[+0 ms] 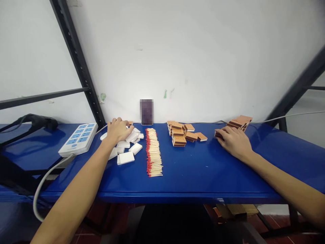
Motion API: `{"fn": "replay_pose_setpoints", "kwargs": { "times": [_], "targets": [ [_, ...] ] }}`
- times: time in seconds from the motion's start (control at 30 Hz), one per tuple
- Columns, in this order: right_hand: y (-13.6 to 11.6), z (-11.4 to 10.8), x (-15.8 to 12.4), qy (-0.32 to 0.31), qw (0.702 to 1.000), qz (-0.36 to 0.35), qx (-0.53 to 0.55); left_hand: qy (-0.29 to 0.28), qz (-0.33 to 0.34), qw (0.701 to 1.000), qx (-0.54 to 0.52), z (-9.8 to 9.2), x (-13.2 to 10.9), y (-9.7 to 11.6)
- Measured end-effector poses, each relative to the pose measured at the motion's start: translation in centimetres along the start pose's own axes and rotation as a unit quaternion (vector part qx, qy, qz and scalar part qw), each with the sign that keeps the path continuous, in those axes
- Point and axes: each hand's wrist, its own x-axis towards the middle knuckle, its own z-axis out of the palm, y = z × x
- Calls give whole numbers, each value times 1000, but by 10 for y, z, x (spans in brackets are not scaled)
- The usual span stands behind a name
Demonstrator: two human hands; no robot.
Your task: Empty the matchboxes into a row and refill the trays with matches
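My left hand (117, 130) rests on a heap of small white matchbox trays (128, 149), fingers curled over one at the top. My right hand (235, 141) lies on the blue table (198, 173), its fingers closed round a brown matchbox sleeve (218, 134) at the near end of a row of brown sleeves (238, 122). A long pile of red-tipped matches (153, 152) lies between the white trays and a middle stack of brown sleeves (181, 133).
A white and blue power strip (79, 138) with a grey cable (44, 183) sits at the left. A dark blurred upright object (146, 112) leans on the white wall. Black shelf struts (76, 57) rise left and right. Boxes lie on the floor under the table.
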Motion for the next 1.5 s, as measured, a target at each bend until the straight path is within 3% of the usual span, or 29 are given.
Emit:
{"fn": "replay_pose_setpoints", "kwargs": {
  "times": [0.23, 0.37, 0.47, 0.6, 0.83, 1.07, 1.17, 1.23, 1.33, 1.4, 1.5],
  "targets": [
    [2, -4, 1, 42, 999, 25, 21, 97, 12, 995, -32, -4, -2, 13],
    [25, -12, 14, 90, 991, 98, 29, 142, 32, 988, -49, -4, -2, 17],
    [48, -14, 25, 73, 988, 127, 36, 153, 38, 986, -47, -2, -2, 18],
    [63, -9, 35, 44, 992, 106, 43, 154, 44, 986, -47, 0, -2, 19],
    [60, 5, 29, -20, 996, 65, 49, 151, 46, 986, -52, 1, -2, 21],
    [64, 8, 27, 30, 998, 40, 26, 178, 65, 980, -64, 6, -1, 19],
    [44, -3, 31, 91, 995, 25, 39, 218, 89, 970, -56, 6, -1, 20],
    [14, -16, 35, 153, 984, -36, 88, 252, 120, 959, -53, 6, -1, 23],
    [-51, -44, 44, 232, 946, -132, 186, 285, 181, 939, -71, 3, -2, 28],
    [-98, -63, 51, 248, 913, -186, 264, 290, 222, 927, -87, 2, -4, 30],
    [-159, -87, 65, 230, 860, -178, 419, 270, 277, 916, -108, 0, -8, 33]
  ]
}}
